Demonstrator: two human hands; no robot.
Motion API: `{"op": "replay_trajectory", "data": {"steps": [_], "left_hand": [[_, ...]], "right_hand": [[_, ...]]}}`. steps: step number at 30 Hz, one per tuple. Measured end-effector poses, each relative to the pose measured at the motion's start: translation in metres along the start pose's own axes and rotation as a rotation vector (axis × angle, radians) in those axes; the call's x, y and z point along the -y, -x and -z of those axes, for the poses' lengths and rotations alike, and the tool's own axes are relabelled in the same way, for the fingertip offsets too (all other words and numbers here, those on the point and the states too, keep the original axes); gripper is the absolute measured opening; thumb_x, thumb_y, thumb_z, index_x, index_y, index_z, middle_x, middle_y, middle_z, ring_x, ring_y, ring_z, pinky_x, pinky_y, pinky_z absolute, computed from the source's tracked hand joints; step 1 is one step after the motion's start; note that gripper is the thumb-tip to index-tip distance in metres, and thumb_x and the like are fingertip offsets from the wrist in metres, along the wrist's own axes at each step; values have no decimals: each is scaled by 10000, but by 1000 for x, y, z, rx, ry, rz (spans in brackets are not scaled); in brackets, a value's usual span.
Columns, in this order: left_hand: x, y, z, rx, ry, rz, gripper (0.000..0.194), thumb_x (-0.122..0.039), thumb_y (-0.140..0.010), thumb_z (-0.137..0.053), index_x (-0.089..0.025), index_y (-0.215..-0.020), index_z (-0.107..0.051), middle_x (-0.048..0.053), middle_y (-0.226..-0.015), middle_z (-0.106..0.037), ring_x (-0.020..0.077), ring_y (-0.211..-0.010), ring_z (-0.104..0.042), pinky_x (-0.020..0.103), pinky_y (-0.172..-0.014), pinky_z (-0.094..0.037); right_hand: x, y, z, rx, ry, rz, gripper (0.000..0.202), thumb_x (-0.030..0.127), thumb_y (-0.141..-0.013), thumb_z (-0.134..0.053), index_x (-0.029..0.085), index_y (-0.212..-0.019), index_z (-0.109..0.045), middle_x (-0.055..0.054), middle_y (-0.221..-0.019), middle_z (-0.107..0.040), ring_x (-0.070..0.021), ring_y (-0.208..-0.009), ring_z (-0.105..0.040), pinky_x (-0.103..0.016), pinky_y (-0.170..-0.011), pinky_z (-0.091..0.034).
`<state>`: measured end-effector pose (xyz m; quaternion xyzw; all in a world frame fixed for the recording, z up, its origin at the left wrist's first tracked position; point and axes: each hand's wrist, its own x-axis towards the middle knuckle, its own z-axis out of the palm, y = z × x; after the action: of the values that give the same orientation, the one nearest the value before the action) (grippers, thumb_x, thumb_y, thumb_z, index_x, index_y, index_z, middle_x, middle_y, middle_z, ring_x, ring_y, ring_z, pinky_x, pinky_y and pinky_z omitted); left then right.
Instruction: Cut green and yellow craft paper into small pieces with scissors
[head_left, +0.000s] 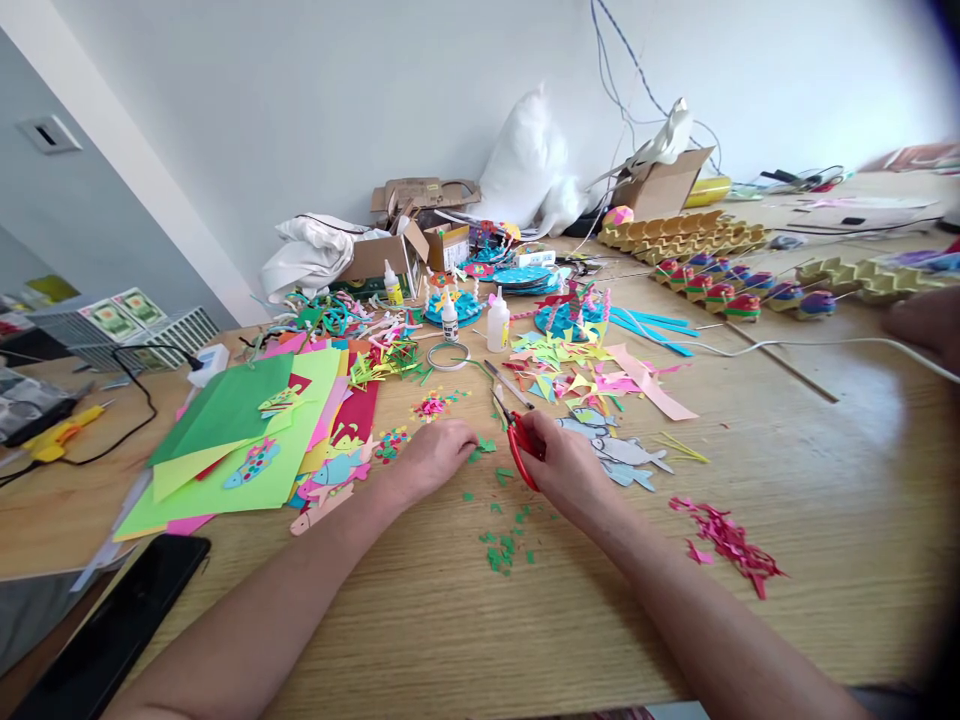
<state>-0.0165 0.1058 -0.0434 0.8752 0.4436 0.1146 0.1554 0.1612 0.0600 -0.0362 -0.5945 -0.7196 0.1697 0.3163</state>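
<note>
Red-handled scissors (516,448) sit in my right hand (562,465), its fingers wrapped round the handles and the blades pointing away from me. To their left, my left hand (442,455) is closed low over the table, fingers curled together. Green paper scraps (486,446) lie right by its fingertips; whatever the fingers hold is hidden. More small green paper pieces (501,550) are scattered nearer to me, between my forearms. Beyond my left hand are little piles of coloured paper bits (431,405). Grey-blue paper fish (628,452) lie just right of my right hand.
Coloured paper sheets (225,420) with paper fish are stacked at left, a black phone (120,620) before them. Glue bottles (497,322) stand behind the scraps. Red paper shreds (731,545) lie at right. Egg cartons (682,240) and a white cable (795,345) are farther right, near a blurred hand (926,325).
</note>
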Motion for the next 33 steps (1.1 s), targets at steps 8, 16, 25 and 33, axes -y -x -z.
{"op": "replay_trajectory", "data": {"steps": [8,16,25,33], "left_hand": [[11,-4,1,-2,402,180,186,-181,-724,-465,-137,-801,-629,3,-649,-625,105,-578,-547,195,-522,-418],[7,-4,1,7,669,249,108,-147,-685,-499,-131,-758,-578,-20,-593,-567,85,-554,-528,191,-528,-423],[-5,-2,5,-12,683,167,129,-121,-667,-508,-144,-782,-562,-17,-670,-559,87,-622,-512,190,-553,-399],[-10,3,5,-33,651,39,125,-119,-686,-474,-157,-774,-554,-25,-667,-549,89,-626,-501,190,-563,-388]], "right_hand": [[2,-1,0,15,-129,-47,48,243,-714,-484,196,-717,-486,23,-585,-560,-117,-520,-476,-213,-490,-339],[-1,-2,-5,45,-319,-95,50,199,-665,-531,185,-704,-501,28,-591,-572,-111,-522,-506,-211,-489,-386],[-2,-8,-16,84,-557,-123,133,225,-643,-564,187,-743,-485,11,-663,-585,-138,-618,-561,-255,-572,-445],[4,-14,-21,145,-728,-173,185,264,-596,-570,192,-711,-445,53,-581,-519,-98,-501,-494,-216,-460,-387]]}}
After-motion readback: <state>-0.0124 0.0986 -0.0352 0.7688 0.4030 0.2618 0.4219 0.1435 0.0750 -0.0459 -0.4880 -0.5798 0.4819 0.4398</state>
